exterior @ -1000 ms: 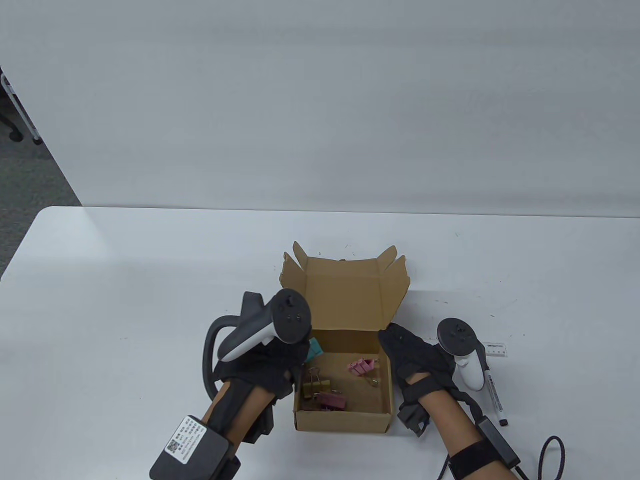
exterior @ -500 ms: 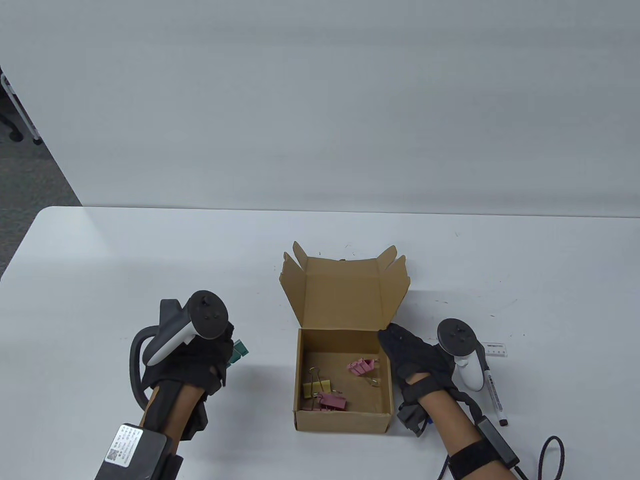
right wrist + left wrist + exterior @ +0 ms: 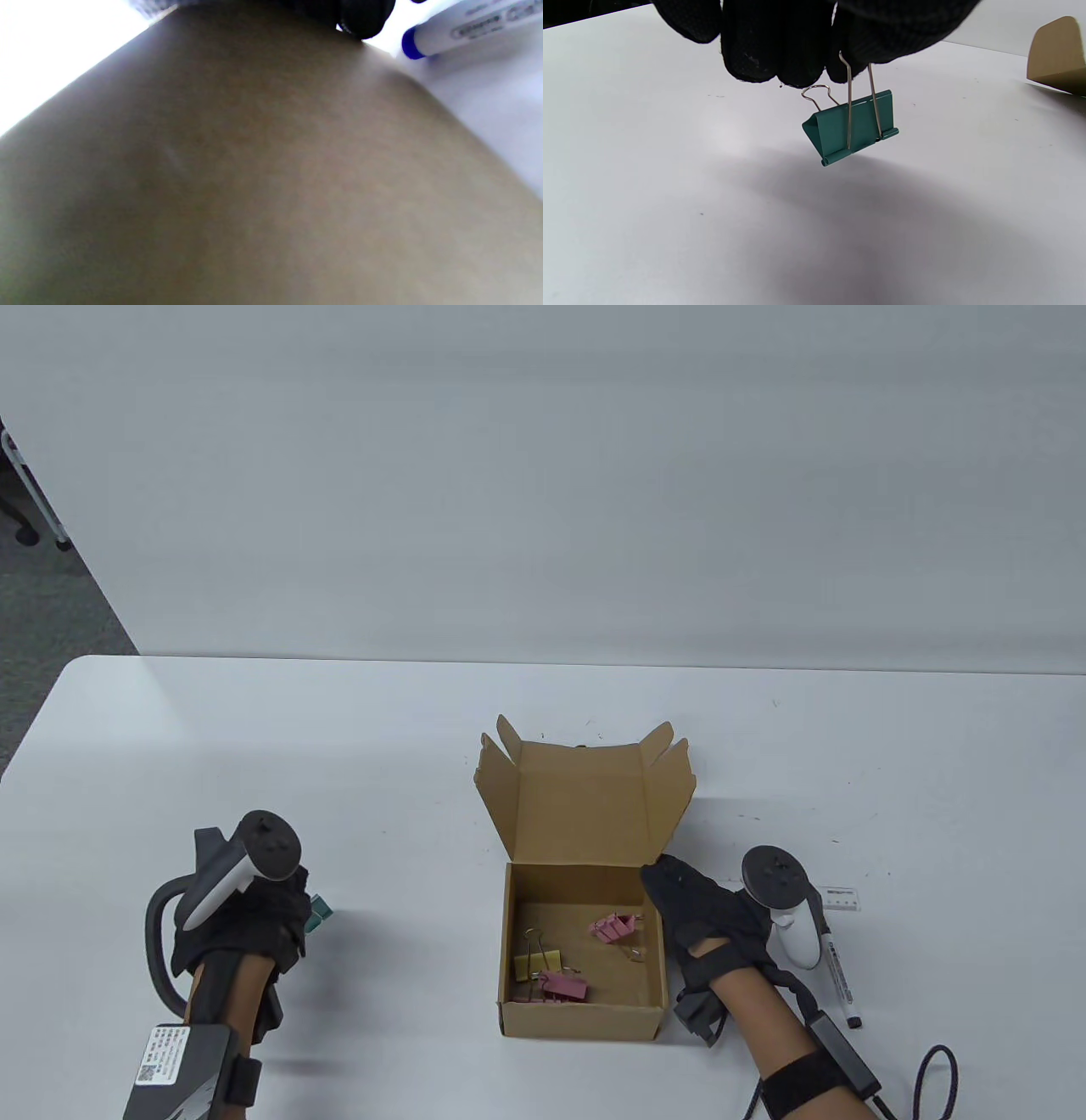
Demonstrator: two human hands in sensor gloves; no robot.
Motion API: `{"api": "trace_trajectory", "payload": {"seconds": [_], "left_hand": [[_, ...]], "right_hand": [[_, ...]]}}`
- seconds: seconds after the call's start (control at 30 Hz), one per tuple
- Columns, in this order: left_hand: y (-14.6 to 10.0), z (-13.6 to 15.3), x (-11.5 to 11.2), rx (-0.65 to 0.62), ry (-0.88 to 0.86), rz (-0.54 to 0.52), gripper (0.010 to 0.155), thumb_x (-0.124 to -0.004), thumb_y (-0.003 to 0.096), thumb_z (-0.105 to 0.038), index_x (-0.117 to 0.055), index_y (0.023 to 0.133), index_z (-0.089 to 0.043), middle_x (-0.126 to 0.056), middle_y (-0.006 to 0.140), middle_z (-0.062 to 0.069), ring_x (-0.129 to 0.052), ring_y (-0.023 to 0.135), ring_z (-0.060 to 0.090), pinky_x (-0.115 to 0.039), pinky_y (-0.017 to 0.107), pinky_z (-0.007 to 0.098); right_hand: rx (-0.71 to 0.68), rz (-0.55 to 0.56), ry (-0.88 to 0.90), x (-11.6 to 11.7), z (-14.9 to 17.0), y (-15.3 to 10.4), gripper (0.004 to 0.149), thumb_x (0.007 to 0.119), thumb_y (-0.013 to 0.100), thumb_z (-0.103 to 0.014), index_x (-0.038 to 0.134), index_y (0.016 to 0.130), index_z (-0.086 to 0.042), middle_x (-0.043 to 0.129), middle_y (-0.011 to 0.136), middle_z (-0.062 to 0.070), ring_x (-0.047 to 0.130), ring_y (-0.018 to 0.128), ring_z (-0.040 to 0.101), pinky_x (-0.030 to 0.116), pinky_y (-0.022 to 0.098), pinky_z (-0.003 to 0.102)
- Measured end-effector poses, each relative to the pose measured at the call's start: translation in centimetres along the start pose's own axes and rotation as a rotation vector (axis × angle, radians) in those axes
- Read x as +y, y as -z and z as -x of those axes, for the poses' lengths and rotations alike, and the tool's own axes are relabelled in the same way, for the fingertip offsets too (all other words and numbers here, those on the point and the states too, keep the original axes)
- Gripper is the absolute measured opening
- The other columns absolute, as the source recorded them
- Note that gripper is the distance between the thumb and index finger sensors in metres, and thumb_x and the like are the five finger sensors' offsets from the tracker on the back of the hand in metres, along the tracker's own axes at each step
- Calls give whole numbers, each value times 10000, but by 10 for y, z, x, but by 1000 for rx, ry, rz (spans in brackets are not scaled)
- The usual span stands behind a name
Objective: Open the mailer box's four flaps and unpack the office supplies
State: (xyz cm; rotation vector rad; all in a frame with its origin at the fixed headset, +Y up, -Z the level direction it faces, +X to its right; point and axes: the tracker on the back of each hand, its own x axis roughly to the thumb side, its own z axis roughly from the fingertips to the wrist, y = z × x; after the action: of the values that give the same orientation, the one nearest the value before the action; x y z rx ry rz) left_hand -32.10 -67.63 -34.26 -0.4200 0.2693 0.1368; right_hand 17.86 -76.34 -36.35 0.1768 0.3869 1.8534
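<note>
My left hand (image 3: 246,920) pinches the teal binder clip (image 3: 852,127) by its wire handles, dangling beneath my fingertips (image 3: 780,63). My right hand (image 3: 708,920) rests against the mailer box (image 3: 581,1018); I cannot tell its grip.

Both hands in black knit gloves: left hand (image 3: 246,920), right hand (image 3: 708,920). Grey-and-white tracker (image 3: 242,865) with dark round top strapped on each. Black wrist box with white QR label (image 3: 174,1065) on left; black strap (image 3: 806,1082) and braided cable (image 3: 937,1082) on right.
</note>
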Motion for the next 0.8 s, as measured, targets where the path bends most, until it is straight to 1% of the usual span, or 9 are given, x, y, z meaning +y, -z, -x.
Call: {"api": "trace_trajectory", "payload": {"seconds": [0.1,0.27,0.4,0.67,0.8], "left_hand": [[3,9,-9,12,-10,7,380,-756,653,-410,-763,1016,-299,-759,1122,102,-762,1005,419,-575,750,640],[10,14,-23,-5,-37,45,378,-758,653,-409,-769,1014,-295,-750,1132,111,-751,1016,426,-568,752,644],[14,16,-26,5,-20,49,380,-760,650,-409,-771,1012,-296,-750,1132,110,-749,1020,424,-564,755,647],[23,29,-36,33,-51,86,383,-753,655,-415,-762,1019,-296,-742,1136,111,-741,1027,421,-561,758,645],[23,33,-38,34,-73,90,385,-756,654,-418,-764,1019,-295,-745,1135,107,-741,1027,420,-561,757,646]], "right_hand": [[2,0,-1,0,0,0,616,630,646,-492,520,1083,-71,541,1103,210,543,952,529,432,672,692],[4,-2,2,0,0,0,620,630,645,-495,519,1083,-70,539,1105,209,541,952,529,432,672,693],[6,-2,5,0,0,0,623,628,644,-499,518,1084,-72,538,1106,209,542,954,527,431,672,693],[9,-4,6,0,0,0,626,627,644,-502,516,1085,-73,535,1107,209,541,954,528,430,671,694],[9,-2,4,0,0,0,626,626,643,-503,516,1085,-74,535,1107,208,540,954,529,431,671,694]]}}
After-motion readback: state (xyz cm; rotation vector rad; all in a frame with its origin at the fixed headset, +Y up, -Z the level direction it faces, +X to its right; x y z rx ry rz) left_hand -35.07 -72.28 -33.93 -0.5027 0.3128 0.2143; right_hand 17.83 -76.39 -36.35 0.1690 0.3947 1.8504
